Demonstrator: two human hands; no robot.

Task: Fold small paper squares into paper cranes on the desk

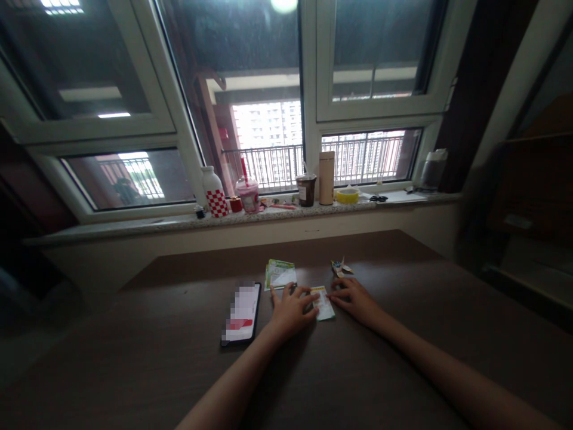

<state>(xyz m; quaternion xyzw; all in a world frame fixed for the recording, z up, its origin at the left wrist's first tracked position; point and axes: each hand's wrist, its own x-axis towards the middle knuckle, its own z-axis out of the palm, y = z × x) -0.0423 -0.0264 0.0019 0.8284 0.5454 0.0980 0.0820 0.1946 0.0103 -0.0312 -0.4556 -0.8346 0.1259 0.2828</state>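
Observation:
On the brown table lies a small printed paper packet (323, 306), white and green with a yellow-orange top edge. My left hand (290, 310) has its fingers spread, and some of the fingertips rest on the packet's left side. My right hand (358, 301) lies at the packet's right edge with fingers stretched out, touching or almost touching it. Beyond my left hand are green and white printed packets or cards (280, 273), overlapping each other. A small crumpled piece of coloured wrapper (342, 267) sits just past my right hand.
Left of my left hand lies a phone (242, 313), screen lit. Along the windowsill (268, 214) stand a checkered bottle (215, 200), a pink cup (248, 194), a dark drink cup (306, 190), a beige thermos (326, 178), a yellow tape roll (347, 196) and scissors (378, 198).

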